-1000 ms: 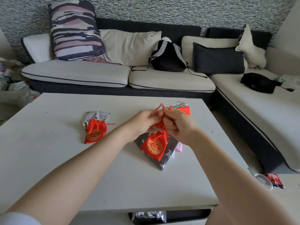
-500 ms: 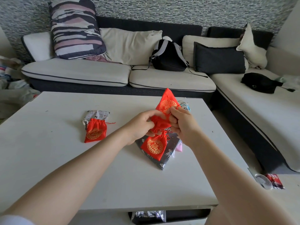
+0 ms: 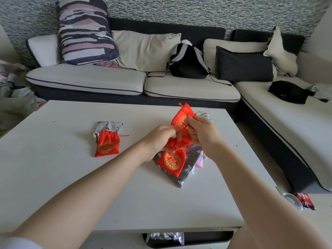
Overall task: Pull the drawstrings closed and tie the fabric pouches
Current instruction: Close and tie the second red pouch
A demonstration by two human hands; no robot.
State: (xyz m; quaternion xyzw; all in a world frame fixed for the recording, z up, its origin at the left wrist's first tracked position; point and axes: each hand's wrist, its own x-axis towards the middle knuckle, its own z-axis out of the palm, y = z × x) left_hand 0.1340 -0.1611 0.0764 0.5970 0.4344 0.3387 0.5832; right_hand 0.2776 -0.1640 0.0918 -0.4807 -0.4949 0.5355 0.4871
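Above the white table (image 3: 71,177) I hold a red pouch (image 3: 181,119) with a gold emblem, its bottom tipped up and away. My left hand (image 3: 159,139) and my right hand (image 3: 203,133) each pinch its thin red drawstring (image 3: 182,129) near the gathered mouth. Below them a second red pouch (image 3: 171,161) lies on a grey patterned pouch (image 3: 179,178), with a pink one (image 3: 199,162) peeking out beside it. At the left a tied red pouch (image 3: 106,146) rests on a white printed pouch (image 3: 109,125).
A sofa (image 3: 125,81) with cushions and a black backpack (image 3: 187,62) runs behind the table and down the right side. More strings and fabric (image 3: 204,114) lie behind my right hand. A wrapper (image 3: 305,203) sits on the floor at the right.
The red pouch has swung up from between my hands so its bottom points away. My fingers have shifted onto its drawstring, which is now stretched between both hands.
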